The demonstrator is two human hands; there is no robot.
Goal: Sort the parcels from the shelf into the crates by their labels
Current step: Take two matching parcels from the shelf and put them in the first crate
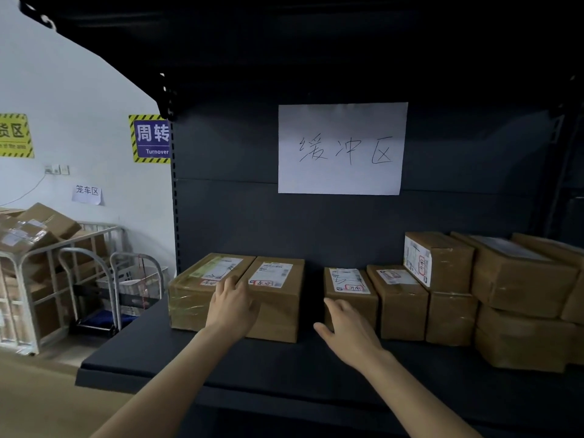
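Several brown cardboard parcels with white labels stand in a row on the dark shelf [284, 368]. My left hand [232, 306] rests with spread fingers on the front edge between the leftmost parcel [192, 295] and the second parcel [278, 311]. My right hand [347, 331] hovers open just in front of the third, narrower parcel [350, 287], fingers stretched toward its front face. Further right stand a fourth parcel [401, 305], two stacked small parcels [442, 263] and larger stacked boxes [521, 279]. No crates are in view.
A white paper sign [341, 148] with handwriting hangs on the shelf's back panel. To the left, a metal cage trolley [34, 279] holds piled boxes, with hand trucks [104, 289] beside it against a white wall.
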